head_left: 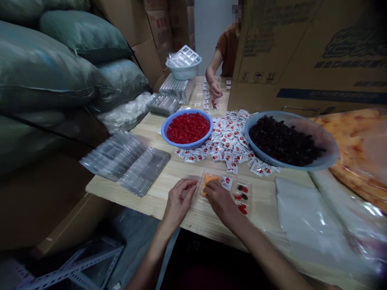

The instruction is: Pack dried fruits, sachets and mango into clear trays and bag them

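- Head view: my left hand (178, 199) curls its fingers at the left edge of the clear tray (233, 190) on the near worktop (169, 169). Gripping or only touching, I cannot tell.
- My right hand (219, 197) pinches the orange piece (209, 179) over a far-left compartment.
- Already in, I'd say: one sachet (226, 182), plus red and dark pieces (242, 193) on the right side.
- Plenty left: empty trays (127, 161) stacked left, and the red bowl (186, 144), dark bowl (328, 145) and sachet pile (229, 139) look full.
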The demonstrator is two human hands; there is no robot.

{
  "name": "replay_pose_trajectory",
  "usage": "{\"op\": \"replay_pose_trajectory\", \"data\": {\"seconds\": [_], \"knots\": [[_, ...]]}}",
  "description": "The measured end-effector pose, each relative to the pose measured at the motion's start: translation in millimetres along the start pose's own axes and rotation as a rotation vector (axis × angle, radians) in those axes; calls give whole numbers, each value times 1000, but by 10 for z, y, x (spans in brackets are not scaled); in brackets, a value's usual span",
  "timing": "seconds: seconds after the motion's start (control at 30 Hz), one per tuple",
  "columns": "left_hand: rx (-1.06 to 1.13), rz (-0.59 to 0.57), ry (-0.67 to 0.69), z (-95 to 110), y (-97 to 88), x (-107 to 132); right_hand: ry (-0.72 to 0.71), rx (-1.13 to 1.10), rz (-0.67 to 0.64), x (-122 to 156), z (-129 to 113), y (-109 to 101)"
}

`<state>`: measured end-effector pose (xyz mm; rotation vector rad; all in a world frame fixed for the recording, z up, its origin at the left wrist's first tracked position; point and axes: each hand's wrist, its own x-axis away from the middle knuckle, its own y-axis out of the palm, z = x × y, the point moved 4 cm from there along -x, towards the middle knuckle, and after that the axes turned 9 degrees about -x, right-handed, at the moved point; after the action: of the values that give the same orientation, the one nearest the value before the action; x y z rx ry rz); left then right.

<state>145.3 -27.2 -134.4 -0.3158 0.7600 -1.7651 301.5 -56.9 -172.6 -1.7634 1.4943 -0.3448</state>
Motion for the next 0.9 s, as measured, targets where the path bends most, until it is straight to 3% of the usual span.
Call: {"op": "replay_pose_trajectory", "data": {"seconds": [0.17, 0.3, 0.4, 0.43, 0.5, 0.53, 0.6, 0.67, 0.73, 0.8, 0.9], "knots": [[-206, -49, 201, 141, 138, -90, 40, -292, 166, 166, 21, -272], [-137, 61, 281, 447, 254, -33, 357, -613, 428, 418, 57, -566], [-118, -65, 502, 799, 569, 83, 632, -1129, 555, 563, -4, -663], [-181, -130, 548, 857, 679, 103, 686, -1294, 565, 597, -50, -691], [-359, -189, 517, 808, 771, 73, 737, -1470, 529, 665, -134, -779], [-439, -183, 462, 712, 725, 32, 744, -1462, 501, 708, -149, -835], [-527, -97, 324, 431, 431, -65, 718, -1245, 472, 804, -100, -952], [-533, 50, 187, 93, -52, -156, 588, -832, 475, 868, 17, -1030], [-526, 197, 45, -253, -568, -242, 386, -389, 439, 871, 137, -976], [-538, 189, -99, -580, -936, -340, 222, -66, 339, 834, 259, -775], [-427, 52, -288, -967, -1163, -486, 124, 178, 188, 775, 432, -452]]}}
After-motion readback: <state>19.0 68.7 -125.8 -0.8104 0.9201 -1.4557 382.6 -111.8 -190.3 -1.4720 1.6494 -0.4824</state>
